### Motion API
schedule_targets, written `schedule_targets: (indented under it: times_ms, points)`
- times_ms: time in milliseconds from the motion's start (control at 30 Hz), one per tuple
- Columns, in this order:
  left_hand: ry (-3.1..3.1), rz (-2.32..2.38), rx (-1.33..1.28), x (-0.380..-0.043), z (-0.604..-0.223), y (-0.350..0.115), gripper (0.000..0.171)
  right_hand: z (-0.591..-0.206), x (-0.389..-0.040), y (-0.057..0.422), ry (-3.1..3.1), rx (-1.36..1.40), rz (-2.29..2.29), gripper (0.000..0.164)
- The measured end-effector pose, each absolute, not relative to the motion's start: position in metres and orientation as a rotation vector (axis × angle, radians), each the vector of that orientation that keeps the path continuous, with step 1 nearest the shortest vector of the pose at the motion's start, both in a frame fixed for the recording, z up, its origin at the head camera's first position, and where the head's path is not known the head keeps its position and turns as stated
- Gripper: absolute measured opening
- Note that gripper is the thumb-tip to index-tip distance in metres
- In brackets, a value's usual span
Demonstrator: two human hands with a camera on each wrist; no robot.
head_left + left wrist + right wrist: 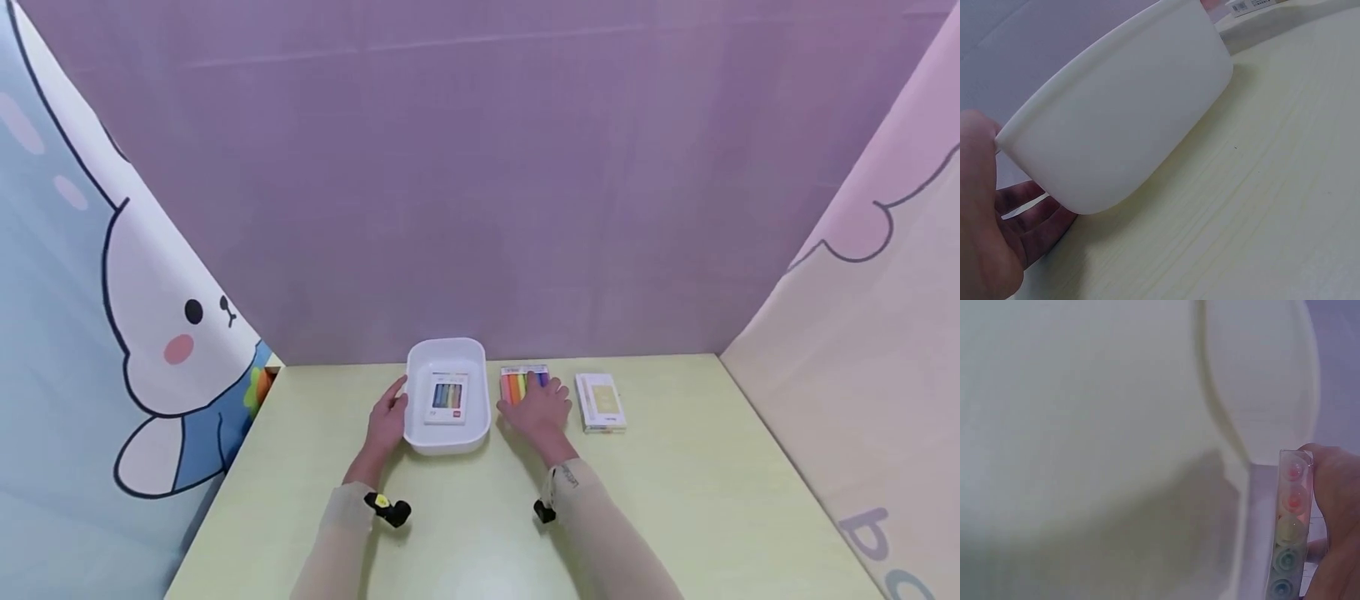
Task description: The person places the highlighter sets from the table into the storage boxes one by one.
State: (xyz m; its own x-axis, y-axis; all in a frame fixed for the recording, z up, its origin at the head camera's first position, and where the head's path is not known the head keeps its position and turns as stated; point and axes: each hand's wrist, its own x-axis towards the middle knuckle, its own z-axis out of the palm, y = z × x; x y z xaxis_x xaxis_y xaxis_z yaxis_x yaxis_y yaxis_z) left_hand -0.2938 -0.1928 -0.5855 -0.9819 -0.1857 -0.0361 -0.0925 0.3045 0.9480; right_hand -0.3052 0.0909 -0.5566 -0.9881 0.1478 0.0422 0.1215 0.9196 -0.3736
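Note:
A white plastic tub [447, 444] stands at the middle of the table's far side, with a flat white box [447, 400] showing a row of coloured sticks lying inside. My left hand [387, 421] holds the tub's left side; in the left wrist view its thumb is at the rim [1079, 62] and its other fingers are low against the outer wall. Right of the tub, my right hand [542, 408] grips a clear pack of coloured markers [513, 385] from above. The right wrist view shows the pack's end [1291, 519], with round coloured ends in a row.
A stack of flat white boxes [602, 402], the top one with a yellowish panel, lies right of my right hand. The pale table [712, 483] meets a purple cloth backdrop [480, 208]. Printed cloths [187, 358] flank it on both sides.

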Motion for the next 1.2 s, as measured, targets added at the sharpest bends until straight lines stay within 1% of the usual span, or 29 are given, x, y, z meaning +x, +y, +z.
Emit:
schedule_targets:
  times_ms: [133, 300, 633, 900, 1200]
  points:
    - [-2.473, -1.802, 0.254, -0.294, -0.587, -0.192, 0.044, -0.541, -0.303, 0.091, -2.991, -0.195, 0.539, 0.090]
    - [-2.474, -1.796, 0.278, -0.294, -0.590, -0.193, 0.044, -0.517, -0.298, 0.082, -2.976, -0.156, 0.556, 0.091]
    - [-2.464, -1.776, 0.254, -0.302, -0.579, -0.198, 0.044, -0.477, -0.304, 0.044, -2.976, -0.105, 0.520, 0.094]
    - [-2.451, -1.789, 0.249, -0.293, -0.585, -0.194, 0.045, -0.476, -0.300, 0.019, -2.990, -0.082, 0.558, 0.092]
    - [-2.440, -1.776, 0.224, -0.295, -0.589, -0.193, 0.044, -0.477, -0.299, -0.005, -3.006, -0.045, 0.560, 0.092]
